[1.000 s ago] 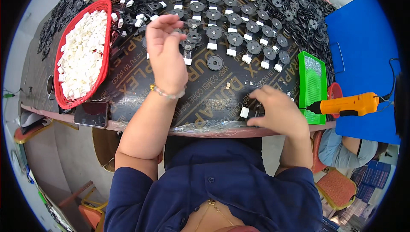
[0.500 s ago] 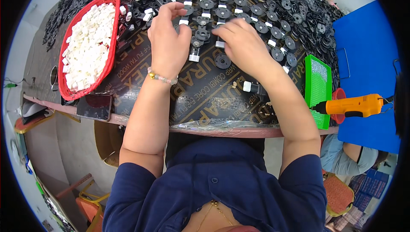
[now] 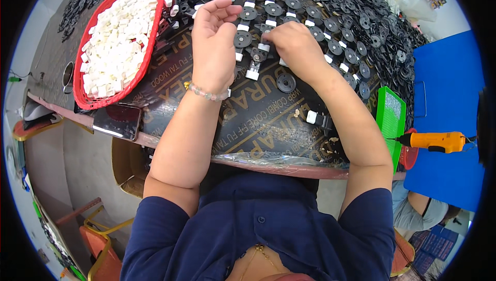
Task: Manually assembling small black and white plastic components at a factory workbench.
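At upper centre of the frame, the right hand (image 3: 293, 48) pinches a black disc part with a white clip (image 3: 257, 55) on the bench (image 3: 258, 126); the left hand (image 3: 214, 43), fingers loosely curled, rests just beside it. A red basket of white clips (image 3: 116, 38) sits upper left.

red basket (image 3: 150, 48) full of white blocks (image 3: 116, 38); black round parts (image 3: 330, 27) with white tips in rows; board (image 3: 258, 120) dark brown with gold lettering; green tray (image 3: 391, 115) at right; orange power screwdriver (image 3: 436, 141); blue surface (image 3: 447, 100) behind it; shirt (image 3: 258, 229) navy; bracelet (image 3: 206, 94) of pale pink and clear beads; phone (image 3: 116, 122) black
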The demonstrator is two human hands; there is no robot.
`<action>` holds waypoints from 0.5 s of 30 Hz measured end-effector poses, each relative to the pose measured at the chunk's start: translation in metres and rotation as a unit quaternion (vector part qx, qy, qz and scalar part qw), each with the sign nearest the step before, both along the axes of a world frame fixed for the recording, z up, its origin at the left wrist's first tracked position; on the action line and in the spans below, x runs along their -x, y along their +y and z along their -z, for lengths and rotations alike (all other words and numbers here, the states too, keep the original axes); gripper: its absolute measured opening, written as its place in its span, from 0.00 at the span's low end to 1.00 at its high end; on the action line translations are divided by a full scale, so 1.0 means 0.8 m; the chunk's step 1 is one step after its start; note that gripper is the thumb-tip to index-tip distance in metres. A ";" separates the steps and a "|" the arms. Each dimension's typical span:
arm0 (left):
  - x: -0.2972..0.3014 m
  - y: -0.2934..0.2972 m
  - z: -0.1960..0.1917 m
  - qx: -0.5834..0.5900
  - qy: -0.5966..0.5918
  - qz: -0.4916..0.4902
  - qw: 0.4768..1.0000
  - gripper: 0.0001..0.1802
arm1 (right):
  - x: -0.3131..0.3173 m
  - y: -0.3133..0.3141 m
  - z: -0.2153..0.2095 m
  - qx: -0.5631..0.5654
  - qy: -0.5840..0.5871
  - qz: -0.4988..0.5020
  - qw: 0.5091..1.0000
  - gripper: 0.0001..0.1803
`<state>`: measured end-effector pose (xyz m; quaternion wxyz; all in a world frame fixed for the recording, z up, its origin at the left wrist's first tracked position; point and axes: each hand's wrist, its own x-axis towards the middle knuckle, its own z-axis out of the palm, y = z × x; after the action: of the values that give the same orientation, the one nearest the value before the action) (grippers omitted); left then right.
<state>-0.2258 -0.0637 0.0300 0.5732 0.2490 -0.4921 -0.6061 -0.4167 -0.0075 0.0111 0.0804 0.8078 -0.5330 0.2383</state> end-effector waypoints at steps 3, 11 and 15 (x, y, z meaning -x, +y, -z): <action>0.004 0.005 0.004 -0.022 -0.039 0.053 0.998 0.23 | -0.007 0.002 -0.009 0.025 -0.169 0.022 0.985 0.15; 0.007 0.016 0.003 -0.093 -0.030 0.157 0.983 0.19 | -0.012 0.016 -0.040 -0.190 -0.546 0.028 0.815 0.23; 0.007 0.015 0.000 -0.103 -0.024 0.146 0.984 0.17 | -0.009 0.020 -0.044 -0.180 -0.492 0.002 0.852 0.23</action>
<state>-0.2316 -0.0520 0.0296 0.4379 0.2466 -0.4714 -0.7247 -0.4098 0.0084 0.0461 -0.3387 0.5847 -0.5379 0.5040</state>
